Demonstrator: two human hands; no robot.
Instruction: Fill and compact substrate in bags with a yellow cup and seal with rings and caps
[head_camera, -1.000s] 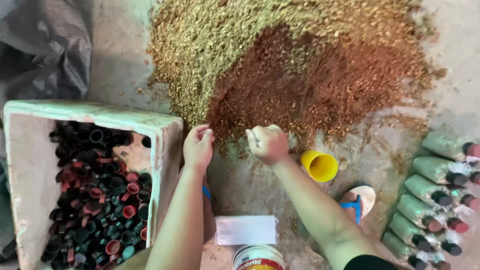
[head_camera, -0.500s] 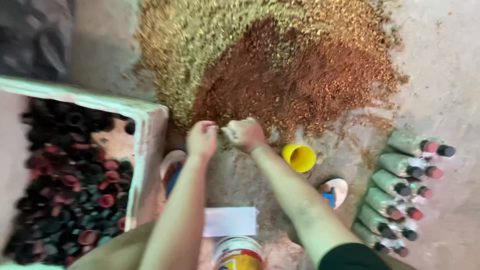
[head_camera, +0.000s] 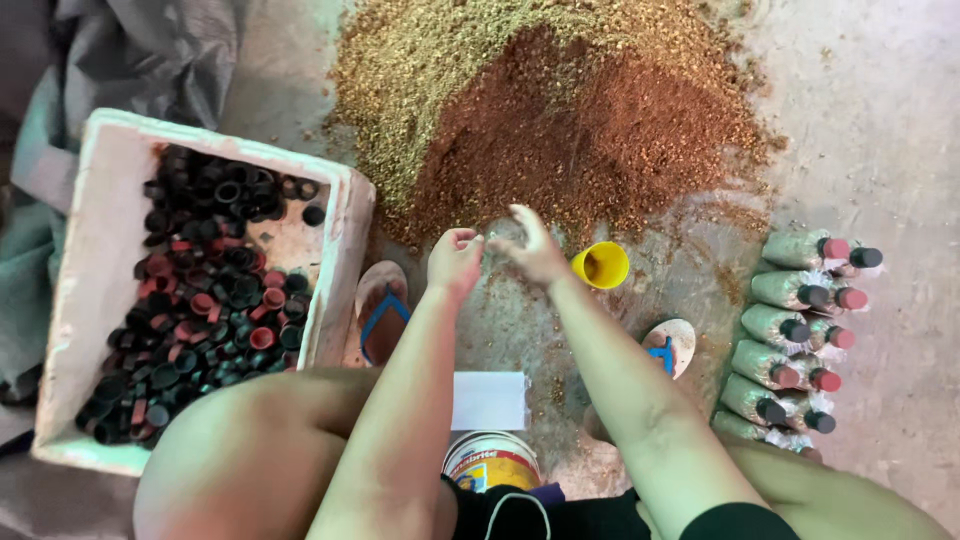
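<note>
At the sawdust pile (head_camera: 560, 120), my left hand (head_camera: 455, 262) has its grip curled shut and my right hand (head_camera: 535, 250) is splayed open by the yellow cup (head_camera: 601, 265); scooping means reaching forward.

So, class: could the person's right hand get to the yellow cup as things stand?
Probably yes: the right hand hovers just beside the yellow cup, with only bare floor between them.

Two hands (head_camera: 455, 262), one yellow cup (head_camera: 601, 266), two sandals (head_camera: 381, 310), one foam box (head_camera: 105, 250), one white card (head_camera: 489, 401)
</note>
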